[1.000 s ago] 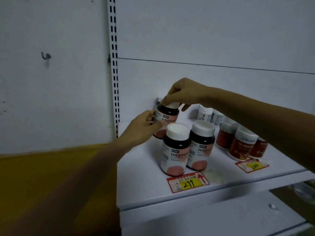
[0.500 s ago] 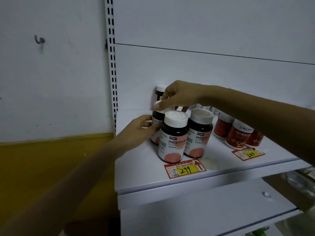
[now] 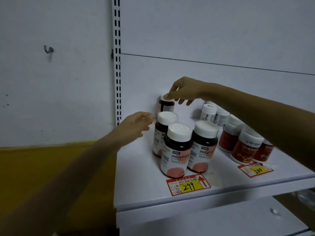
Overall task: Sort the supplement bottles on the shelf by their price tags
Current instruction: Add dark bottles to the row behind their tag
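My right hand [image 3: 184,90] pinched the white cap of the dark supplement bottle [image 3: 166,106] at the shelf's [image 3: 136,184] far back. My left hand [image 3: 136,128] hovered loose, fingers holding nothing. I judged the bottle rigid, light and smooth; the cap seemed the safest hold.

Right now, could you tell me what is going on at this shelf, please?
A person is sorting supplement bottles on a white shelf. Their right hand pinches the white cap of the rear bottle by the back wall. The left hand hovers open beside the three dark bottles standing behind the 299 price tag. Red bottles stand by the 200 tag.
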The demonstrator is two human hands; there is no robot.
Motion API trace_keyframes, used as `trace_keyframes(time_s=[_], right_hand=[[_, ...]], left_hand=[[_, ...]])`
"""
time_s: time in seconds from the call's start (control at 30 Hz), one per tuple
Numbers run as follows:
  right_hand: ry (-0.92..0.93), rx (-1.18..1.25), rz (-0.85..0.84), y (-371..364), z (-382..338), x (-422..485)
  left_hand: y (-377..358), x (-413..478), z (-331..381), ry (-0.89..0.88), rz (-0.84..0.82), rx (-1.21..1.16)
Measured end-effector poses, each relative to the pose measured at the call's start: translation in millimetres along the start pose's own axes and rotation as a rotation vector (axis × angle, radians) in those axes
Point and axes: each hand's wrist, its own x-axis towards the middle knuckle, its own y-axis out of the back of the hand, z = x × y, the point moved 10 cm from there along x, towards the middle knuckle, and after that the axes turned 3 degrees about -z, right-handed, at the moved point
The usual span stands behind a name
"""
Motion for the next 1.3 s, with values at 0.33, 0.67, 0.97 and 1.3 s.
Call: trace_keyframes(time_s=[0.33, 0.67, 0.97, 1.3], right_hand=[[-0.045, -0.288, 0.149, -15.9, 23.8, 71.4], [0.044, 0.140, 0.209, 4.6, 27.2, 66.7], [0.264, 0.752, 0.115, 54.5, -19.1, 20.0], [0.286, 0.740, 0.065, 52.8, -24.5, 5.1]], left_hand=[[21.0, 19.2, 28.5, -0.060, 0.082, 0.172], [18.4, 49.8, 18.6, -0.049, 0.113, 0.134], [6.6, 63.8, 26.9, -0.052, -0.050, -0.692], [36.1, 44.3, 45.7, -0.283, 0.293, -0.557]])
